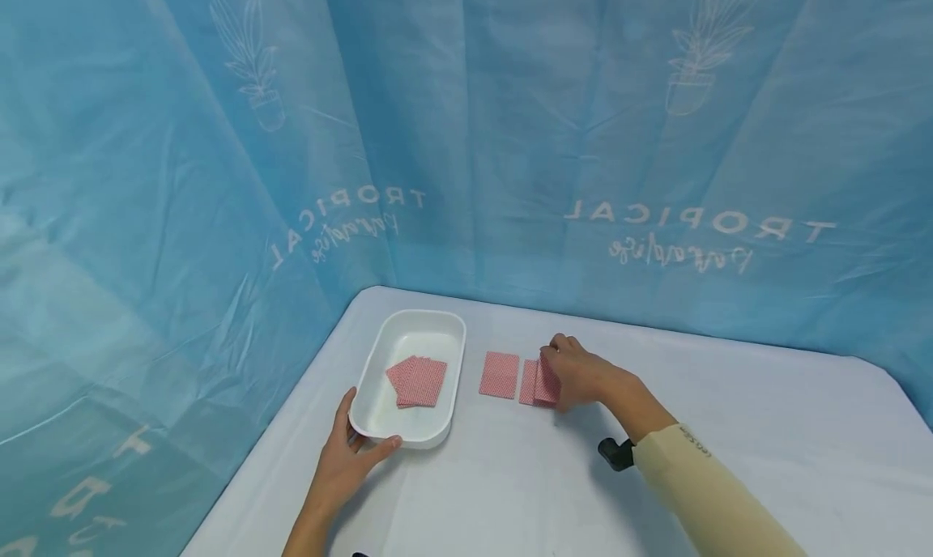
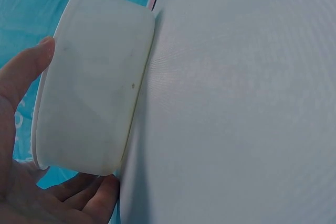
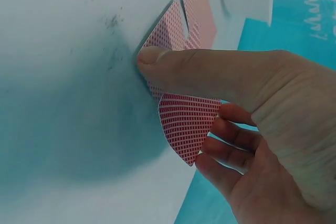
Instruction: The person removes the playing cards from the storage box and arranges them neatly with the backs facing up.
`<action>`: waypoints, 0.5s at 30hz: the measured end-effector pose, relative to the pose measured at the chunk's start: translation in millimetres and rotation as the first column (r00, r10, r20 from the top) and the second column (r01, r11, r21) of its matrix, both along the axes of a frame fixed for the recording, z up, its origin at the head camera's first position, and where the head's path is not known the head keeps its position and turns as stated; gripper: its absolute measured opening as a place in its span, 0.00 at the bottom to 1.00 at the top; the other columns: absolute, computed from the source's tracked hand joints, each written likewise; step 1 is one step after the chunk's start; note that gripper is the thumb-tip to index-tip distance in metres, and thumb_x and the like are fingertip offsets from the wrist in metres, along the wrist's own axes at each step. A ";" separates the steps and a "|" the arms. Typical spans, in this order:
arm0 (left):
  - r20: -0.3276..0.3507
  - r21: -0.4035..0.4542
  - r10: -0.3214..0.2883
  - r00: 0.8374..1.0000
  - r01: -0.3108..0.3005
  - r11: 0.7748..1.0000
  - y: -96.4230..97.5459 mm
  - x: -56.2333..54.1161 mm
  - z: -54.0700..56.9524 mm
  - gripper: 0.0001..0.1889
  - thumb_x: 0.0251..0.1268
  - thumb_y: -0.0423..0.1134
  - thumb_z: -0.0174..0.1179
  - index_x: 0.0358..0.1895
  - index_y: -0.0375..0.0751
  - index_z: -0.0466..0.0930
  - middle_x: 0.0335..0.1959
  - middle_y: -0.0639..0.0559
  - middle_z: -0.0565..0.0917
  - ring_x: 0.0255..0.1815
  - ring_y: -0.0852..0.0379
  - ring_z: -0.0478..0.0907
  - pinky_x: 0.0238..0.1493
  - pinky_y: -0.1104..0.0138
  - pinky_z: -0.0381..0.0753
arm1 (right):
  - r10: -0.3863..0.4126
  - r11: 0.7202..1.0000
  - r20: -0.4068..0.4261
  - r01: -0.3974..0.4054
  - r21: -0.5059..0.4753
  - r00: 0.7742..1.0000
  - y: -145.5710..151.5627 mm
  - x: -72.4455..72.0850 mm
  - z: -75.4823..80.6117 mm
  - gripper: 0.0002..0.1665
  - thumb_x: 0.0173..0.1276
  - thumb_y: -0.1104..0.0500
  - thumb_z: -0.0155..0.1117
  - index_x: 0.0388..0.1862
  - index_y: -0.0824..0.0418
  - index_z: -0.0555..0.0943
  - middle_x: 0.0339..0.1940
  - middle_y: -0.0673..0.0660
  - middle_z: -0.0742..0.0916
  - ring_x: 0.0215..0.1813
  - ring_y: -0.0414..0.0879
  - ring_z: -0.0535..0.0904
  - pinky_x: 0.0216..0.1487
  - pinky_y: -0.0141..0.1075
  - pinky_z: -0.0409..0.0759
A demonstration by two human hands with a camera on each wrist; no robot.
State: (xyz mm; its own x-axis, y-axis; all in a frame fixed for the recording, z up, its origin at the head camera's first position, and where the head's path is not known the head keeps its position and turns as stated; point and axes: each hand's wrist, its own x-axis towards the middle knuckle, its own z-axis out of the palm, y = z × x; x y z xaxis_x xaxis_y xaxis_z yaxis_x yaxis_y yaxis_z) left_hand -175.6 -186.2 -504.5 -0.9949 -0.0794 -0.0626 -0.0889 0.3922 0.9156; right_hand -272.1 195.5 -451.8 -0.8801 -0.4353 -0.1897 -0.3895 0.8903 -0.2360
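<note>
A white plastic tub (image 1: 448, 411) stands on the table, with several red-patterned playing cards (image 1: 425, 381) overlapping face down inside. My left hand (image 1: 338, 460) grips its near left corner; in the left wrist view the thumb (image 2: 37, 59) is at the rim and the fingers curl beneath the far end. To the tub's right lie a face-down card (image 1: 499, 375) and, beside it, a second card (image 1: 528, 383). Over that second card my right hand (image 1: 583, 376) holds a playing card (image 3: 188, 124), which bows between thumb and fingertips in the right wrist view.
A white cloth covers the table (image 1: 765, 411). Blue printed curtains (image 1: 539, 136) hang along its back and left sides. A black strap piece (image 1: 615, 454) sits at my right wrist, below a pale yellow sleeve (image 1: 707, 492).
</note>
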 end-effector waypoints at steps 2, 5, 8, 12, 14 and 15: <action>-0.004 0.004 -0.003 1.000 0.003 1.000 -0.6 0.5 0.8 0.58 0.49 0.51 0.74 0.78 0.54 0.39 0.74 0.44 0.55 0.69 0.39 0.61 0.65 0.49 0.67 | -0.002 1.000 0.009 0.002 -0.011 1.000 2.8 -1.3 -1.2 0.56 0.40 0.51 0.84 0.67 0.65 0.67 0.57 0.57 0.70 0.59 0.52 0.64 0.52 0.44 0.79; 0.004 0.006 -0.004 1.000 0.004 1.000 2.1 0.5 -0.3 0.58 0.49 0.51 0.74 0.78 0.55 0.39 0.74 0.42 0.55 0.70 0.39 0.60 0.66 0.49 0.66 | -0.015 1.000 0.030 0.016 -0.022 0.999 10.3 -1.9 -2.0 0.56 0.40 0.52 0.84 0.67 0.66 0.67 0.58 0.58 0.70 0.61 0.53 0.64 0.55 0.47 0.78; 0.011 0.014 -0.007 1.000 0.007 1.000 5.2 1.0 -1.5 0.59 0.49 0.50 0.75 0.78 0.55 0.39 0.74 0.41 0.55 0.70 0.39 0.59 0.66 0.51 0.66 | -0.026 0.999 0.050 0.027 -0.020 0.998 18.0 -2.3 -3.2 0.56 0.40 0.52 0.84 0.67 0.67 0.66 0.59 0.59 0.69 0.61 0.55 0.63 0.56 0.49 0.78; 0.011 0.019 -0.012 1.000 0.012 1.000 3.3 2.1 0.4 0.59 0.49 0.50 0.75 0.77 0.57 0.38 0.74 0.41 0.55 0.71 0.39 0.59 0.66 0.52 0.66 | -0.021 1.000 0.057 0.022 -0.012 0.998 20.9 -3.1 -6.1 0.56 0.41 0.53 0.83 0.68 0.66 0.66 0.59 0.59 0.69 0.60 0.54 0.64 0.55 0.48 0.78; 0.008 0.017 -0.011 1.000 0.011 1.000 0.9 2.2 1.7 0.58 0.49 0.50 0.75 0.77 0.57 0.39 0.74 0.42 0.56 0.71 0.40 0.59 0.66 0.52 0.66 | -0.015 1.000 0.055 0.016 -0.017 0.998 20.8 -4.1 -7.3 0.56 0.41 0.53 0.83 0.68 0.66 0.66 0.59 0.58 0.69 0.60 0.54 0.64 0.54 0.47 0.78; 0.005 0.013 -0.010 1.000 0.010 1.000 -0.4 2.0 2.1 0.58 0.49 0.50 0.75 0.77 0.58 0.39 0.74 0.42 0.56 0.70 0.40 0.59 0.66 0.52 0.67 | -0.012 1.000 0.052 0.013 -0.019 0.999 20.5 -4.5 -7.6 0.56 0.41 0.53 0.83 0.68 0.65 0.66 0.58 0.58 0.70 0.59 0.53 0.64 0.54 0.47 0.78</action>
